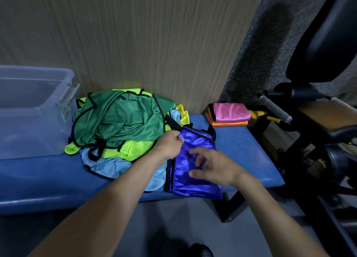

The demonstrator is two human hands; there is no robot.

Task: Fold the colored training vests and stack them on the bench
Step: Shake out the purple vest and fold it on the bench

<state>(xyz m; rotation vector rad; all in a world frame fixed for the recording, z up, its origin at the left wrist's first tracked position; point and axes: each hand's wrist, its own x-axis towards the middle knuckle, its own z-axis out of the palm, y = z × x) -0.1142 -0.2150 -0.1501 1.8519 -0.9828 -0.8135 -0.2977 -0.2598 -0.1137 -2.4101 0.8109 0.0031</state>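
Right hand (214, 168), fingers loosely spread, grip empty, presses shiny royal-blue mesh vest (193, 171) on blue padded worktop (251, 156); left hand (170, 144) pinches its upper edge.

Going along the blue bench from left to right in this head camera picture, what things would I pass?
Clear plastic bin → heap of unfolded vests, green on top → royal blue vest under both hands → folded pink vest on an orange one.

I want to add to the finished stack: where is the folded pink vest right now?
In the head view, the folded pink vest lies on a folded orange vest at the bench's far right end, by the wall, right of the unfolded pile.
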